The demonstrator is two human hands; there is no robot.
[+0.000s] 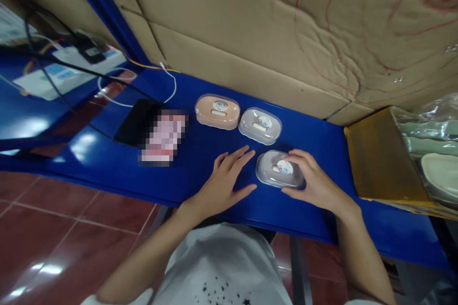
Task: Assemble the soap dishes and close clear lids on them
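A grey oval soap box (269, 170) with a clear lid and a round label lies near the front of the blue shelf. My right hand (317, 182) holds its right end, thumb at the front and fingers over the far side. To the left of that box my left hand (226, 178) hovers open, fingers spread, not touching it. Farther back are two similar lidded soap boxes side by side: a peach one (203, 115) and another grey one (250, 128).
A phone-like thing with a blurred pink face (162, 138) lies to the left by a dark object (134, 124). Cables and a white power strip (46, 81) are beyond. A yellow-edged carton (375, 152) with wrapped goods stands right. Cardboard (250, 47) lines the back.
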